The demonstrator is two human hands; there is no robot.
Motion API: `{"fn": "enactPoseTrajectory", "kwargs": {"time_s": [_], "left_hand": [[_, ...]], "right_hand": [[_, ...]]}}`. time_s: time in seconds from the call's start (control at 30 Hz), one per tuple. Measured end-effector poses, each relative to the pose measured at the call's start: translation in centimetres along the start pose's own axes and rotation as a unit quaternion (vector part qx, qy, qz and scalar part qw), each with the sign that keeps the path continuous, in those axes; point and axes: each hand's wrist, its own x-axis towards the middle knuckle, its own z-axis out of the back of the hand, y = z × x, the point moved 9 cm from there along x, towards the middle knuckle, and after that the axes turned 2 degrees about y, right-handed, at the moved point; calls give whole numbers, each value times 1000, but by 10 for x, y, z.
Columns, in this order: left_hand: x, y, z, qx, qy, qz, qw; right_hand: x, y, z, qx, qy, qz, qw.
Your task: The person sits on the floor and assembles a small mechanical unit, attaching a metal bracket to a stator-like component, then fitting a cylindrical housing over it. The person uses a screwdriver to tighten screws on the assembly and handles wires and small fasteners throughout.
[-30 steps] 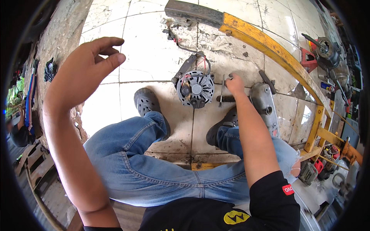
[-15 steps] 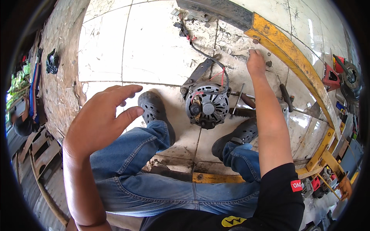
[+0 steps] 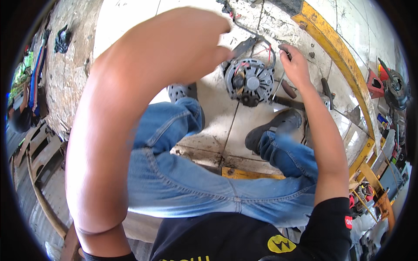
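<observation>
I sit over a tiled floor in blue jeans. A round grey electric motor (image 3: 248,80) with red and black wires lies on the tiles between my feet. My right hand (image 3: 297,66) reaches past the motor's right side, fingers closed on a small dark tool end (image 3: 283,46). My left hand (image 3: 187,41) is raised close to the camera, seen from the back, thumb apart from the fingers, with nothing seen in it. It covers the floor to the left of the motor.
A yellow steel beam (image 3: 337,58) runs diagonally at the upper right. Hand tools (image 3: 288,89) lie right of the motor. Machines and red parts (image 3: 376,85) crowd the right edge. A wooden pallet (image 3: 37,148) and another person (image 3: 19,117) are at the left.
My left arm has swung up toward the camera and now fills the left half. My right hand drew back from the beam to beside the motor. The view has shifted closer.
</observation>
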Motion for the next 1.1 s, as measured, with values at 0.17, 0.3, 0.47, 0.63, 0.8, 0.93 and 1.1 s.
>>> {"fn": "enactPoseTrajectory", "kwargs": {"time_s": [0.17, 0.3, 0.47, 0.63, 0.8, 0.93, 1.1], "left_hand": [[-10, -52, 11, 31, 152, -2, 988], [-14, -73, -1, 30, 144, -33, 989], [-27, -82, 5, 55, 139, -31, 988], [-17, -86, 3, 56, 110, -81, 989], [-35, -74, 15, 66, 136, -45, 988], [-43, -67, 19, 58, 113, -50, 991], [-40, -68, 18, 54, 122, -64, 989]], "right_hand": [[-66, 94, 3, 157, 80, -45, 983], [-120, 121, 0, 44, 68, 18, 997], [-138, 121, -8, 4, 36, -11, 999], [-150, 87, -11, 14, 5, -68, 998], [-143, 116, -26, -7, 13, 20, 1000], [-139, 140, -35, -70, 7, 90, 994], [-139, 127, -40, -85, 11, 71, 994]]}}
